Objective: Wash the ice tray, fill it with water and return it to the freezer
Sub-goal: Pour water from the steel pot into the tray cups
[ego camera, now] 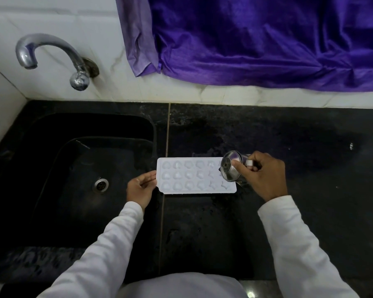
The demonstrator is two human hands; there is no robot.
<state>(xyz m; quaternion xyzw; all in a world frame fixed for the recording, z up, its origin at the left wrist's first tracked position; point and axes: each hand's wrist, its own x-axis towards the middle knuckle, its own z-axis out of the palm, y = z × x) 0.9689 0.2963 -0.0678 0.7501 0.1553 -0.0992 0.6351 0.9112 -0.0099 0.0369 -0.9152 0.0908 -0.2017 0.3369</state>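
The white plastic ice tray (192, 175) with shaped cells lies flat on the black stone bench (289, 147), its left end right at the rim of the dark sink (73, 168). The left hand (140, 187) pinches that end to steady it, and the right hand (265, 175) grips a small steel cup (230, 168) tipped over the tray's right end. Washing seems done and filling looks under way. I cannot tell whether every cell is full. The carry to the freezer is yet to come.

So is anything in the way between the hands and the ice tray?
Nothing visible is. The left hand grips the ice tray at its left end. The right hand holds a steel cup tilted over the tray's right end.
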